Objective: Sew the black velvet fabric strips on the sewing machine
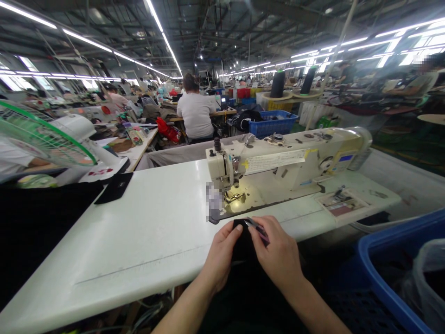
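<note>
Both my hands meet at the near edge of the white sewing table (146, 232), just in front of the sewing machine (278, 162). My left hand (220, 257) pinches a small black fabric piece (243, 243) between thumb and fingers. My right hand (278, 255) is closed on a small pair of thread snips (256, 227), whose tip lies at the top of the fabric piece. More black cloth hangs down between my forearms into my lap.
A pile of black fabric (38, 218) covers the table's left end beside a green-rimmed fan (41, 137). A blue plastic bin (392, 269) with a plastic bag stands at the right. A person in a white shirt (196, 113) sits at a station ahead.
</note>
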### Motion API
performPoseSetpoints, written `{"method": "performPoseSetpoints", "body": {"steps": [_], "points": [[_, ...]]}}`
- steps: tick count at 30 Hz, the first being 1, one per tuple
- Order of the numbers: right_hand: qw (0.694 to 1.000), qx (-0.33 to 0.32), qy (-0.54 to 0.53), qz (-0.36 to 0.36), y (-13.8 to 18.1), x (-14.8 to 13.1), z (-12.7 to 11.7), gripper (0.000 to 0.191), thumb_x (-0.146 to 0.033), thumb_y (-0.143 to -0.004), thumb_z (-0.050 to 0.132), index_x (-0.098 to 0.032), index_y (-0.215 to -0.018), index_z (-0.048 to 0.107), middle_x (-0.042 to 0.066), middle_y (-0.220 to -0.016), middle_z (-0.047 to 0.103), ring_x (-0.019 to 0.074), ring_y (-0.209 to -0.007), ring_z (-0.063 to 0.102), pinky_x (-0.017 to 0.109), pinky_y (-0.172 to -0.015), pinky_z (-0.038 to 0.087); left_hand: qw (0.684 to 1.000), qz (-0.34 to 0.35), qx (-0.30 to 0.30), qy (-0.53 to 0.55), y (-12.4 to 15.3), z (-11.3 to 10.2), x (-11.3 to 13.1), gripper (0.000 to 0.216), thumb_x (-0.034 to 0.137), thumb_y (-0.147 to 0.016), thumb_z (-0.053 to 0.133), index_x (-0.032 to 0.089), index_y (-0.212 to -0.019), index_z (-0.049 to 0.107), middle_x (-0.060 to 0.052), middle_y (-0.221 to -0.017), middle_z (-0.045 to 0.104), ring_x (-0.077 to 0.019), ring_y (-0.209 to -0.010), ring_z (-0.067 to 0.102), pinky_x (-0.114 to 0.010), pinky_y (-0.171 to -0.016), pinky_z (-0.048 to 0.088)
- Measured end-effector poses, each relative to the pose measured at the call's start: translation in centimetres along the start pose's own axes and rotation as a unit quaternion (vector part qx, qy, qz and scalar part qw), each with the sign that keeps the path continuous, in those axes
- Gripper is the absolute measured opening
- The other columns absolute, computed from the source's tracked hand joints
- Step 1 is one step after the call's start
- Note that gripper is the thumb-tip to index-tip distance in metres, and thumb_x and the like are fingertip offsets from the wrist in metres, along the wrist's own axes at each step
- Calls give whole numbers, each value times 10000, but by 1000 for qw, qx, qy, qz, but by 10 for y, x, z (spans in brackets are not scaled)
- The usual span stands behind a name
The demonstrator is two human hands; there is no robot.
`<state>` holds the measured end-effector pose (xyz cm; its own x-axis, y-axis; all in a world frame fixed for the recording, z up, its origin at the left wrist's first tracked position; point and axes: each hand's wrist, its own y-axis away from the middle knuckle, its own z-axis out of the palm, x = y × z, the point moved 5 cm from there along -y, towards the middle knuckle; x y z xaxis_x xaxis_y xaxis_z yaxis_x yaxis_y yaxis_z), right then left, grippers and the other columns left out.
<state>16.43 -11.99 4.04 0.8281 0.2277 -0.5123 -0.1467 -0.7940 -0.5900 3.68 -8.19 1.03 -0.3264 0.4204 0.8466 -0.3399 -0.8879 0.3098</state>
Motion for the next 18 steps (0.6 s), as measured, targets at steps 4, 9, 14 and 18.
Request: {"method": "performPoseSetpoints", "body": {"steps": [4,9,14,18], "points": [[1000,1,4,-2,0,0,0,181,-276,-984,487,-188,-1062,624,72,-975,688,199,-888,686,298,-778,533,1000,0,-4,2,-1,-1,-1,311,388,-770,765,173,-992,727,-43,-906,756,-173,-733,659,-273,-758,490],[1000,6,9,5,0,0,1,185,-280,-991,470,-185,-1060,613,75,-967,681,201,-881,688,297,-744,545,1000,8,-13,-11,-2,0,-3,328,399,-791,749,174,-1030,727,-48,-932,752,-198,-825,662,-285,-808,484],[1000,22,15,8,1,0,3,172,-273,-1000,465,-191,-1084,591,85,-996,677,208,-915,687,307,-752,556,999,26,-17,-16,-2,1,-5,297,382,-812,734,174,-1023,727,-51,-957,752,-221,-915,657,-302,-868,475],[999,42,14,-24,2,-1,3,173,-267,-1007,467,-182,-1099,587,91,-991,682,209,-911,688,315,-753,564,999,27,-25,-10,-2,3,-7,304,383,-836,710,186,-1066,729,-47,-977,755,-220,-924,662,-310,-894,470]]}}
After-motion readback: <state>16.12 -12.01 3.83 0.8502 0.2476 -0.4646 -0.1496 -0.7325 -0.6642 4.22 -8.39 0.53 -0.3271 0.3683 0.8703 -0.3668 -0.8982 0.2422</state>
